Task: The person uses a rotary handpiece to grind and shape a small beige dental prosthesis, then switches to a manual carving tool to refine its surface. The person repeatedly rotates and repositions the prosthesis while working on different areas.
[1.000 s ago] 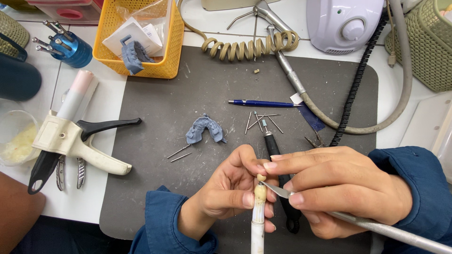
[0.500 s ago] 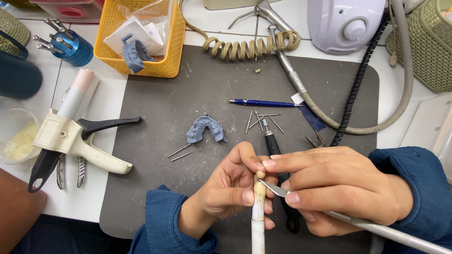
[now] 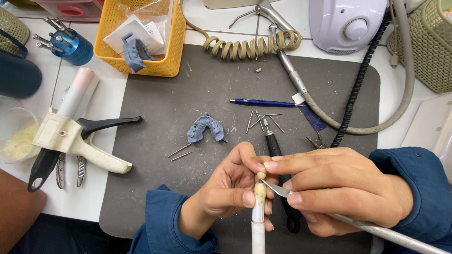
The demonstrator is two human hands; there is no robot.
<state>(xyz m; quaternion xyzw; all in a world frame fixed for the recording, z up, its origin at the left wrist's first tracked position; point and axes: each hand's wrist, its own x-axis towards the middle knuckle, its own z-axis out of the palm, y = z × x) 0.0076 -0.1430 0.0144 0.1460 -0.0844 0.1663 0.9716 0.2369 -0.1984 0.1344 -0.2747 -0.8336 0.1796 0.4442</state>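
Note:
My left hand (image 3: 230,188) grips a white stick-like holder (image 3: 258,216) held upright, with a small tooth-coloured piece (image 3: 260,176) on its top end between thumb and fingers. My right hand (image 3: 339,188) holds a slim metal carving instrument (image 3: 376,228); its pointed blade (image 3: 273,187) touches the stick just under the small piece. Both hands hover over the dark grey mat (image 3: 155,188) near its front edge. A black-handled tool (image 3: 275,150) lies on the mat under my right fingers.
A blue-grey dental cast (image 3: 205,128), loose burs (image 3: 262,120) and a blue pen (image 3: 263,102) lie mid-mat. A white dispensing gun (image 3: 70,136) lies left. At the back stand a yellow basket (image 3: 110,42), a blue bur holder (image 3: 70,44), a coiled cord (image 3: 249,43) and a white motor unit (image 3: 346,19).
Hardly anything differs; both hands stay in place on the stick, with only slight shifts of the fingers and blade tip.

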